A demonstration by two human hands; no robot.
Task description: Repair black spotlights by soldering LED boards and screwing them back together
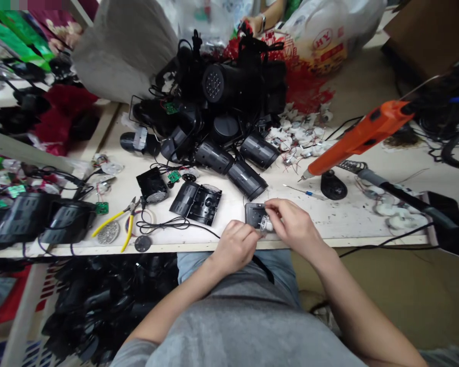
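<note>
Near the bench's front edge, both hands work at a small black plastic housing [254, 214] with a clear and white part [266, 224] at its lower right. My left hand [237, 243] is closed at the lower left of the housing, fingers curled; what they grip is hidden. My right hand [290, 221] pinches the housing's upper right edge with thumb and fingertips. To the left lie an opened black casing [199, 202] and a coiled black cable [164, 224]. Just behind stands a black cylindrical casing [247, 180].
An orange electric screwdriver [359, 135] hangs at the right, tip low over the bench. Yellow-handled pliers [129, 224] lie left. Black casings [214, 155] are heaped behind, beside loose white parts [298, 132]. A black stand [443, 221] holds a grey rod. Another person's hand [254, 24] shows across the bench.
</note>
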